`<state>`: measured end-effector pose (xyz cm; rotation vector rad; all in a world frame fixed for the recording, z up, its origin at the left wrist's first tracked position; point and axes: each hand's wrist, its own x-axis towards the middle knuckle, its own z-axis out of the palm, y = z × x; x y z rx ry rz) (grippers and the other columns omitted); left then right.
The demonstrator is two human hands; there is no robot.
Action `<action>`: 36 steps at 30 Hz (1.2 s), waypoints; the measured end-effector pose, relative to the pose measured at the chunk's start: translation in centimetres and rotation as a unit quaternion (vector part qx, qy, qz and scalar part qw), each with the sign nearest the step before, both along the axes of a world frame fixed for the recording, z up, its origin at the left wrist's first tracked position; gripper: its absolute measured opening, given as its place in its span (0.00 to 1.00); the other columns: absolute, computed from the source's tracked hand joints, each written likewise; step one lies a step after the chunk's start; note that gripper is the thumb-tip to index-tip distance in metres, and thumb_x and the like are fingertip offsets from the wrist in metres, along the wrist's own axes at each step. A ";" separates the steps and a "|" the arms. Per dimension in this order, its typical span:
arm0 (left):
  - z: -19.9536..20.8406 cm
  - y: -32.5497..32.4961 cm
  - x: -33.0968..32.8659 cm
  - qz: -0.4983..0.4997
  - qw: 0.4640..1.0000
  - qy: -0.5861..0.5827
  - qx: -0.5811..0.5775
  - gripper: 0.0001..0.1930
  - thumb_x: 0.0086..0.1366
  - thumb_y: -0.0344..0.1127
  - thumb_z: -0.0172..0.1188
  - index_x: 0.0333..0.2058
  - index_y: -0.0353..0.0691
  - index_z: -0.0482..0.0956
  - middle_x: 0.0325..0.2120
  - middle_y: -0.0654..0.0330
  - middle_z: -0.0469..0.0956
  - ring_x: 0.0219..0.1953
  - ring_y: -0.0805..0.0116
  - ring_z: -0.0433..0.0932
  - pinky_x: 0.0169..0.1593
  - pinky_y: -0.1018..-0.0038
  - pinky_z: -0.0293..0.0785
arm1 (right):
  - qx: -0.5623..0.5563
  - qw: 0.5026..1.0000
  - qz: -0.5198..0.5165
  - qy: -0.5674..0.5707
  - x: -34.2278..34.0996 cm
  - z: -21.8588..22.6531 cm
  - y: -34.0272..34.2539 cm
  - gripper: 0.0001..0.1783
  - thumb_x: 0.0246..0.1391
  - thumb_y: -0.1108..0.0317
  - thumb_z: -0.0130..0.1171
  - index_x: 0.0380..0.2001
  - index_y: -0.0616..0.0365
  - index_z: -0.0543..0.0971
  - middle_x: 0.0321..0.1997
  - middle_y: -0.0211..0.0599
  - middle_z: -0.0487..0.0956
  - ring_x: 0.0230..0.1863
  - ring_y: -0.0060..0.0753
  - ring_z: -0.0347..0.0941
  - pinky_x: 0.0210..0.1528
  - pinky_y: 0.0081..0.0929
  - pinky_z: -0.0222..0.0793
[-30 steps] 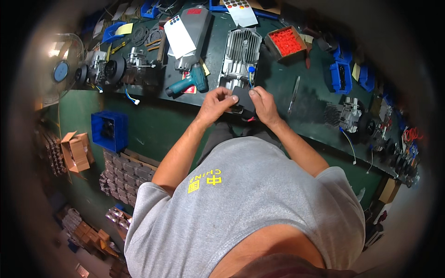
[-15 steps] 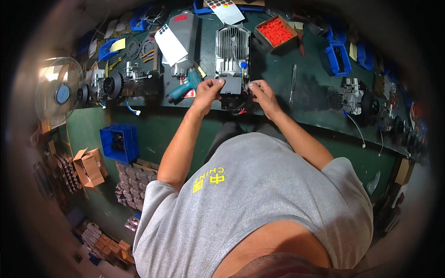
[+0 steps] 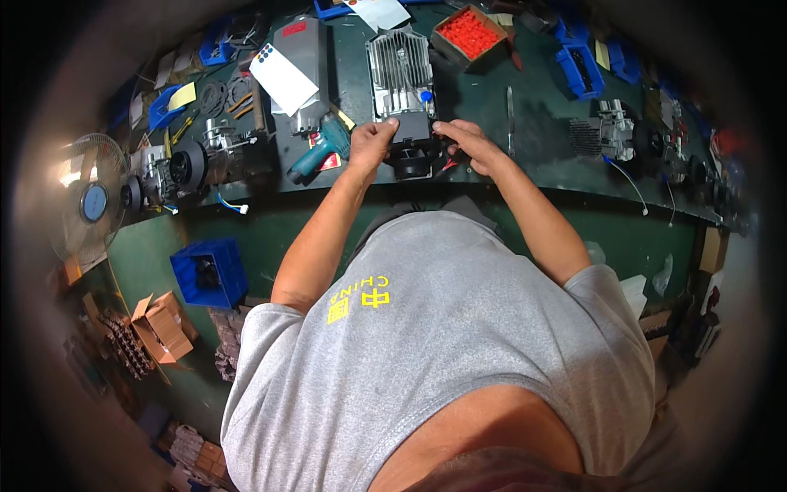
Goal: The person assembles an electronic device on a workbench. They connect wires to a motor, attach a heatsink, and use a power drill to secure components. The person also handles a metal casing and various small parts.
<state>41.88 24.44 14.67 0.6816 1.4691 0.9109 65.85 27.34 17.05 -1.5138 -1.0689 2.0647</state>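
Note:
A finned metal unit [image 3: 400,70] lies on the green workbench in front of me, with a black square box [image 3: 412,129] at its near end. My left hand [image 3: 373,146] is closed on the box's left edge, thumb at its upper corner. Against the right edge, my right hand [image 3: 471,146] presses with its thumb; its other fingers are bent and partly hidden. Just below the box sits a round black fan part [image 3: 412,166]. Red and black wires [image 3: 448,165] stick out beside my right hand. A blue round piece [image 3: 426,97] shows on the unit's right side.
Left of the unit lie a teal power drill [image 3: 322,150] and a grey metal housing [image 3: 305,61] with a white sheet [image 3: 283,79]. A carton of red caps [image 3: 469,34] stands behind, right. Similar assemblies [image 3: 615,131] line the right; a fan [image 3: 92,201] stands left.
The whole view has shifted slightly. My right hand has turned flatter, its thumb now at the box's edge. The black fan part below the box shows more plainly.

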 end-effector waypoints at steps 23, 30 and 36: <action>-0.1 -0.2 0.0 -0.024 0.999 0.020 0.016 0.19 0.64 0.48 0.68 0.31 0.34 0.80 0.19 0.67 0.73 0.19 0.78 0.69 0.23 0.78 0.67 | 0.061 0.990 0.108 -0.074 -0.4 -1.5 1.0 0.21 0.58 0.46 0.66 0.29 0.53 0.80 0.27 0.17 0.73 0.30 0.14 0.66 0.32 0.18 0.60; -0.2 -0.2 -0.2 -0.033 0.999 0.022 0.000 0.20 0.63 0.49 0.69 0.29 0.35 0.80 0.20 0.67 0.74 0.20 0.78 0.70 0.23 0.78 0.68 | 0.064 0.990 0.103 -0.065 -0.4 -1.9 1.5 0.24 0.55 0.45 0.69 0.39 0.58 0.85 0.33 0.25 0.81 0.37 0.19 0.72 0.42 0.22 0.68; 0.0 0.0 -0.3 -0.049 0.997 0.060 0.013 0.21 0.62 0.49 0.70 0.28 0.35 0.78 0.19 0.66 0.74 0.20 0.78 0.70 0.23 0.77 0.69 | 0.080 0.985 0.145 -0.050 0.0 -1.8 2.4 0.25 0.57 0.47 0.68 0.42 0.59 0.86 0.37 0.28 0.83 0.41 0.20 0.74 0.46 0.22 0.69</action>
